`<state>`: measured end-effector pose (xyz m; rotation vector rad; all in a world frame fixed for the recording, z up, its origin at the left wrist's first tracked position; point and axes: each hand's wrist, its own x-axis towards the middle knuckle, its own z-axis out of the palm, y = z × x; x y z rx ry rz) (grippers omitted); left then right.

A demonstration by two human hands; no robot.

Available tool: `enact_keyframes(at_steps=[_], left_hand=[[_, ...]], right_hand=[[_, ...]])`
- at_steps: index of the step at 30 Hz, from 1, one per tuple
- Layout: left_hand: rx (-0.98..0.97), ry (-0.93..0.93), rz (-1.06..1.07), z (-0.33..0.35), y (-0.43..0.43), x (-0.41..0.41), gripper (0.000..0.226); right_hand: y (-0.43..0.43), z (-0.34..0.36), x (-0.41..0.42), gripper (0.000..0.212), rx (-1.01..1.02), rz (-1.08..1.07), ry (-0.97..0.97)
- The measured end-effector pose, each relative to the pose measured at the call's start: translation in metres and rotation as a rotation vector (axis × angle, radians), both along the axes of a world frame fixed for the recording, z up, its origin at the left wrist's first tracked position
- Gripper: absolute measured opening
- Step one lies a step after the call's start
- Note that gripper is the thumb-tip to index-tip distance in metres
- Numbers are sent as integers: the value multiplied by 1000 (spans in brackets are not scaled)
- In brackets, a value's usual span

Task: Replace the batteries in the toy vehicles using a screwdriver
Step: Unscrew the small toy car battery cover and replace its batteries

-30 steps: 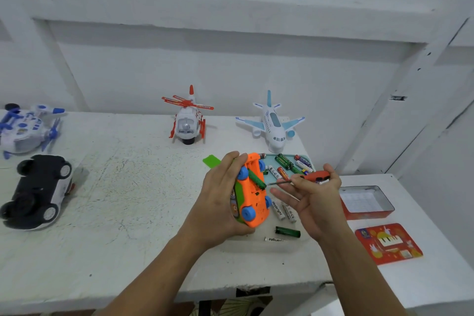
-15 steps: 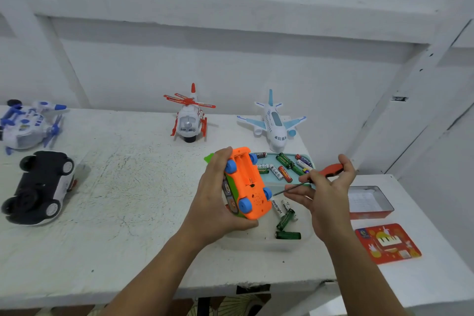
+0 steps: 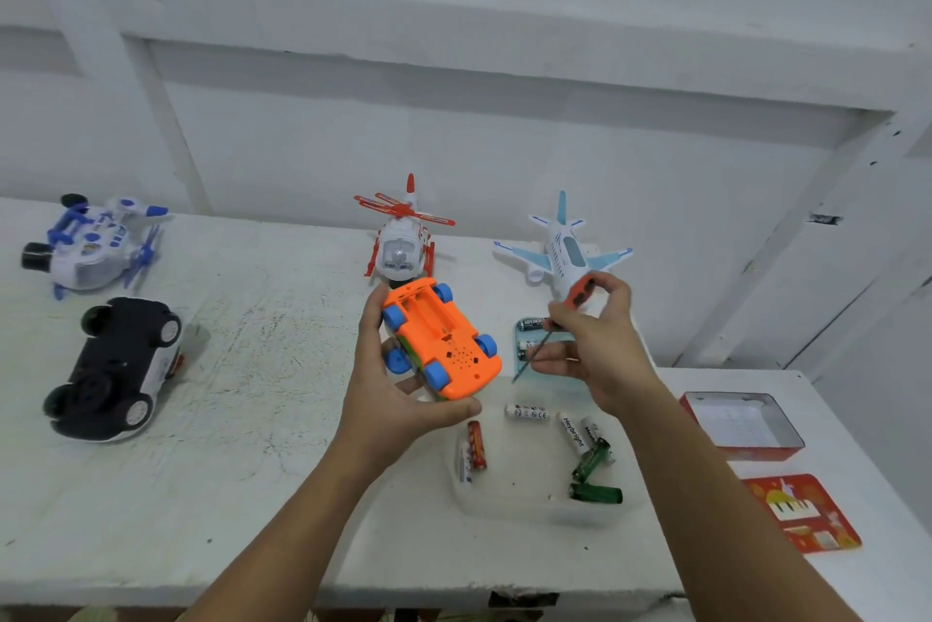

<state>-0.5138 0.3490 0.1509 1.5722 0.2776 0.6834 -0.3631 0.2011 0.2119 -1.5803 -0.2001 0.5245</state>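
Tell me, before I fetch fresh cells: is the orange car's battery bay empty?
Empty: the upturned orange car shows an uncovered, bare bay.

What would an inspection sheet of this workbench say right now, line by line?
Surface: white table, scuffed.
Job's things: orange toy car underside up, battery bay open; screwdriver; loose batteries in a clear tray.
Clutter: black car, helicopter, plane, blue-white toy, red tin, red lid.
Hands: left hand grips the orange toy car; right hand holds the screwdriver.
Cables: nothing seen.
Surroundings: white wall.
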Motion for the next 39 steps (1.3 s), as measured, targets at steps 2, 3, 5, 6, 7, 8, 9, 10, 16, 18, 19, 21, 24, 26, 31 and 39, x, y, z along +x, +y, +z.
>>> enact_keyframes(at_steps=[2, 3, 5, 6, 7, 8, 9, 10, 16, 18, 19, 21, 24, 26, 31, 39], left_hand=[[1, -5, 19, 1, 9, -1, 121], [3, -2, 27, 1, 15, -1, 120], [6, 3, 35, 2, 25, -1, 121], [6, 7, 32, 2, 31, -1, 122], [3, 12, 25, 2, 37, -1, 123], [-3, 19, 15, 2, 42, -1, 125], [-7, 23, 6, 1, 48, -2, 126], [-1, 25, -4, 1, 53, -2, 128], [71, 45, -83, -3, 75, 2, 123], [89, 60, -110, -4, 80, 6, 123], [87, 67, -120, -5, 82, 9, 123], [78, 72, -147, -6, 85, 13, 125], [63, 75, -184, -7, 87, 16, 129], [65, 87, -203, -7, 88, 18, 132], [71, 111, -226, -8, 89, 19, 135], [115, 141, -224, -6, 88, 22, 133]], right_hand=[[20, 0, 4, 44, -60, 58, -48], [30, -2, 6, 44, -94, 83, -65], [49, -4, 12, 45, -167, 121, -101], [58, -6, 15, 45, -201, 140, -124], [65, -7, 18, 46, -241, 157, -150], [72, -9, 21, 47, -291, 170, -173], [77, -12, 24, 48, -355, 179, -195], [82, -15, 26, 48, -426, 185, -222], [94, -31, 32, 56, -803, 286, -338], [97, -35, 34, 62, -831, 295, -343], [97, -36, 35, 66, -863, 301, -366], [98, -36, 36, 74, -908, 317, -420], [96, -34, 40, 79, -915, 323, -451], [91, -30, 44, 75, -910, 309, -468], [62, -20, 54, 29, -930, 302, -491], [42, -23, 41, 24, -1157, 511, -639]])
